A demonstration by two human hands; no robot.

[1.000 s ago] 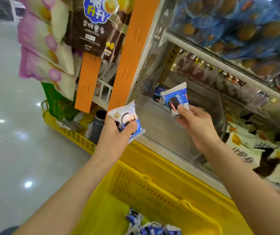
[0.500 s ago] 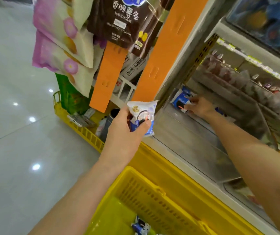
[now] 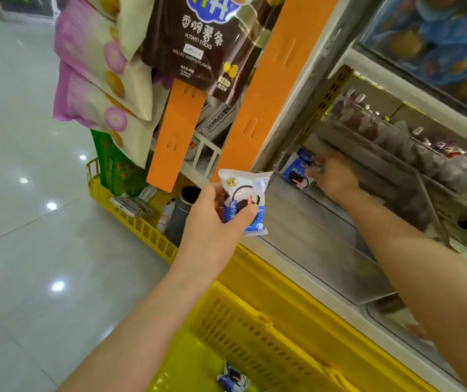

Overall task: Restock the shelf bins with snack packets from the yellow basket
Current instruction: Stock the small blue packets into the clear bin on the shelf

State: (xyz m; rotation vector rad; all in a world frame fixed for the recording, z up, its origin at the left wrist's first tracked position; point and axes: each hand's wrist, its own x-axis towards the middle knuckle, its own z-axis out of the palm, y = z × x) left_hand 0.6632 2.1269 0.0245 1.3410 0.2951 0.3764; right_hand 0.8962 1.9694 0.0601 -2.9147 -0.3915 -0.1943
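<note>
Landmark: the clear bin [image 3: 325,244] on the shelf; every place below was taken from it
Left hand: the left hand [image 3: 215,222] was just outside the bin's near left corner; its thumb and curled fingers pinched a snack packet [image 3: 245,202], blue and white, held upright and not yet over the bin
Right hand: the right hand [image 3: 335,178] was reaching deep into the bin, at its far left corner; its fingers were at the stocked packets [image 3: 297,172] lying there; the blur was too heavy to tell whether they pinched one or only touched it
Basket: the yellow basket [image 3: 255,315] sat below and in front of the bin; some leftover packets [image 3: 233,379] lay at its bottom
Done so far: as a judgement, the restocking looked early; the bin held only a few packets, all in that far corner, and most of its floor showed
Still to do: the packet in the left hand had to go in; then those in the basket
Hidden: the lower edge of the view cut off the basket, so the count left in it was unknown; how many packets lay in the far corner was unclear; the rear bins [image 3: 382,131] beyond the bin were hazy, their contents hard to name
</note>
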